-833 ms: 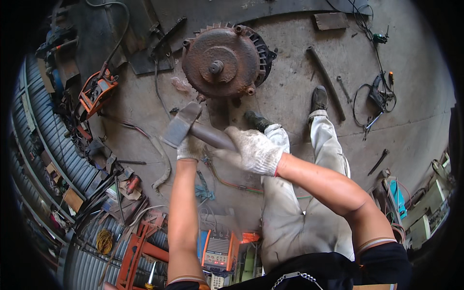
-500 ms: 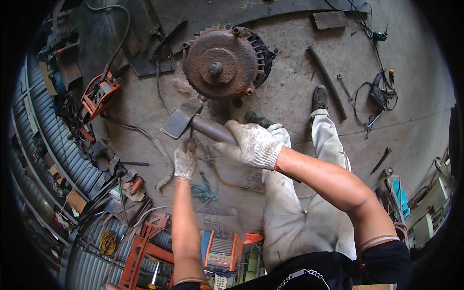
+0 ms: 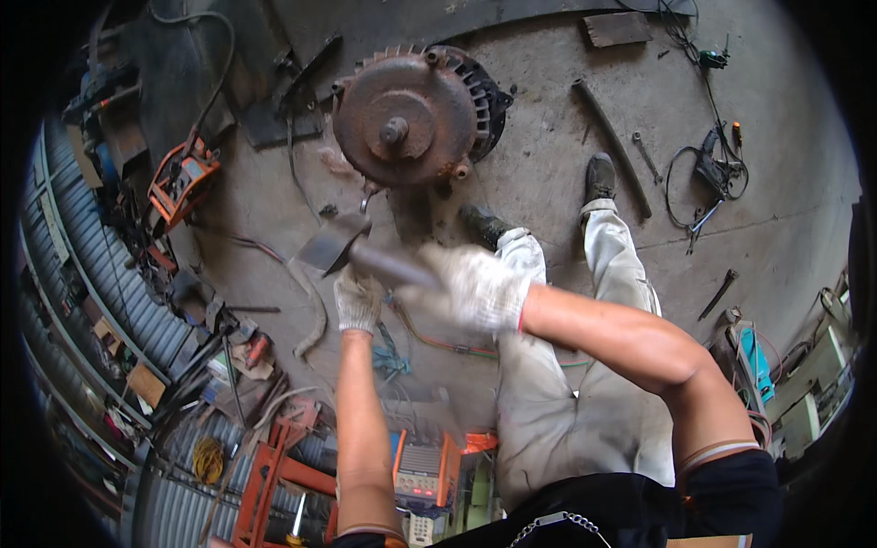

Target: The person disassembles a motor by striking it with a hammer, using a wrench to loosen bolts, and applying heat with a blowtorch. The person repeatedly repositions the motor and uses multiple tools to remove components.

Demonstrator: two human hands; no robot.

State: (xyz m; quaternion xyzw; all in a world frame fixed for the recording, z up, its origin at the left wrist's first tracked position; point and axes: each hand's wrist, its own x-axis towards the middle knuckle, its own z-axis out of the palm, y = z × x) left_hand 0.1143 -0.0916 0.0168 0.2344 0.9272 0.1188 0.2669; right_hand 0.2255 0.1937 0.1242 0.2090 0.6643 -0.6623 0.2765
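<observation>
hammer [image 3: 373, 259] clamped in right hand [image 3: 482, 288], slanting forward-left just past left hand [image 3: 357, 303], grip there impossible to tell; short of rusty motor [image 3: 406, 119].

My gloved right hand [image 3: 484, 285] gripped a blurred hammer [image 3: 331, 247] by its handle; my gloved left hand [image 3: 357, 300] was near the hammer's head, its fingertips partly hidden. Beyond them sat a rusty, round motor [image 3: 365, 105].

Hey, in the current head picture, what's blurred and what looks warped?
Head view: the hammer and gloved right hand are smeared by motion blur; the rusty round casing looks sharper; the corrugated sheeting at left bends with the fisheye, near black corners.
</observation>
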